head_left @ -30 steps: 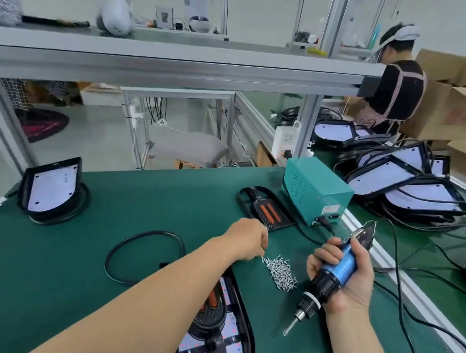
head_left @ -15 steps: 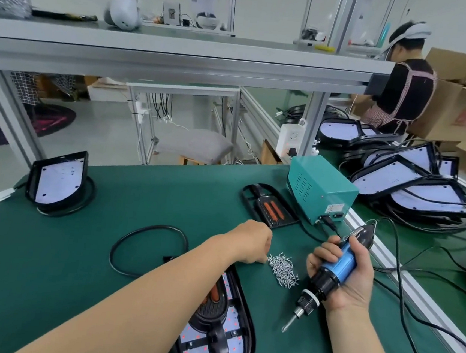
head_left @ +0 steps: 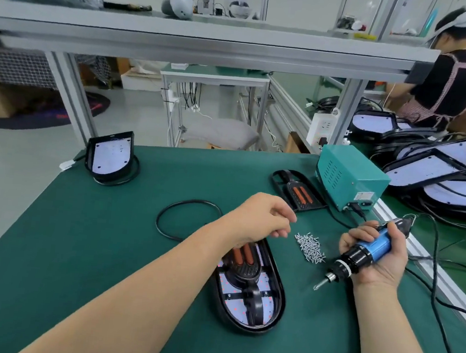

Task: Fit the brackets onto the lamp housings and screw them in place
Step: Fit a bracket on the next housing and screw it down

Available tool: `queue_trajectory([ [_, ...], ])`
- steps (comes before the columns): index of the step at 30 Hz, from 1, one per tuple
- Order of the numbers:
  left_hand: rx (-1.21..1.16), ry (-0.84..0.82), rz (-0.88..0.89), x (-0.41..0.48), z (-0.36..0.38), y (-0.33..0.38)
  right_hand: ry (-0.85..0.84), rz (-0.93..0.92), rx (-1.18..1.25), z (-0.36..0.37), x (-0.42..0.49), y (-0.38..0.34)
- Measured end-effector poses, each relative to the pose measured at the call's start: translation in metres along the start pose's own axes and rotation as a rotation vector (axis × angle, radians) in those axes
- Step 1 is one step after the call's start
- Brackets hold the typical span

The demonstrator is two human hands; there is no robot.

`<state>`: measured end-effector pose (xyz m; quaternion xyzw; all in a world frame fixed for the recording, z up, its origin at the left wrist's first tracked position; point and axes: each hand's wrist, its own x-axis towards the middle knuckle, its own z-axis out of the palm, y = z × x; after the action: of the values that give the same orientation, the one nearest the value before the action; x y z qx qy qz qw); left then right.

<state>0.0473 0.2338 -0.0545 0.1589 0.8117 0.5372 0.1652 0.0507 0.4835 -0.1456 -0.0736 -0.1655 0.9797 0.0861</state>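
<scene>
A black oval lamp housing (head_left: 278,294) lies on the green mat in front of me, with a black bracket (head_left: 243,264) with two orange strips sitting in it. My left hand (head_left: 263,219) hovers over its far end, just left of the pile of small silver screws (head_left: 310,247). Its fingers curl toward the thumb and pinch what looks like a screw. My right hand (head_left: 384,260) grips a blue and black electric screwdriver (head_left: 368,250), its bit pointing down-left toward the mat. A second bracket (head_left: 298,191) lies further back.
A teal power box (head_left: 351,179) stands at the back right, cabled to the screwdriver. Another housing (head_left: 111,156) sits at the far left corner, with a black cable loop (head_left: 188,219) nearer. Stacked housings (head_left: 440,173) fill the neighbouring bench, where a person (head_left: 451,83) works.
My left hand has lifted off the screw pile and drawn back slightly over the housing. The right hand and screwdriver have barely moved. My head has tilted, so more of the housing shows.
</scene>
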Motion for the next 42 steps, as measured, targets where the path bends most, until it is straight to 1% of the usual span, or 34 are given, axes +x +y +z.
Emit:
queue_trajectory([
  [4, -0.423, 0.08, -0.017, -0.05, -0.015, -0.005, 0.054, -0.041, -0.007, 0.005, -0.006, 0.004],
  [7, -0.601, 0.164, -0.053, -0.083, -0.024, -0.014, 0.103, -0.101, -0.007, 0.02, -0.02, 0.015],
  [9, -0.708, 0.214, -0.087, -0.1, -0.025, -0.019, 0.14, -0.152, 0.0, 0.044, -0.034, 0.023],
  [11, -0.903, 0.219, -0.127, -0.114, -0.022, -0.021, 0.157, -0.205, 0.006, 0.076, -0.054, 0.031],
  [14, -1.196, 0.185, -0.186, -0.127, -0.013, -0.02, 0.124, -0.283, 0.026, 0.121, -0.087, 0.041],
  [17, -1.38, 0.157, -0.221, -0.134, -0.005, -0.019, 0.091, -0.373, -0.06, 0.152, -0.115, 0.053],
  [22, -1.467, 0.131, -0.248, -0.144, -0.003, -0.014, 0.028, -0.468, -0.178, 0.177, -0.139, 0.067],
  [30, -1.518, 0.144, -0.256, -0.152, -0.006, -0.01, -0.014, -0.548, -0.245, 0.184, -0.147, 0.073],
  [38, -1.532, 0.208, -0.228, -0.157, -0.003, -0.01, -0.022, -0.574, -0.287, 0.188, -0.152, 0.078],
  [40, -1.514, 0.253, -0.207, -0.157, -0.002, -0.01, -0.015, -0.579, -0.295, 0.19, -0.152, 0.08],
  [42, -1.451, 0.342, -0.162, -0.157, 0.002, -0.011, -0.011, -0.592, -0.318, 0.192, -0.153, 0.082],
])
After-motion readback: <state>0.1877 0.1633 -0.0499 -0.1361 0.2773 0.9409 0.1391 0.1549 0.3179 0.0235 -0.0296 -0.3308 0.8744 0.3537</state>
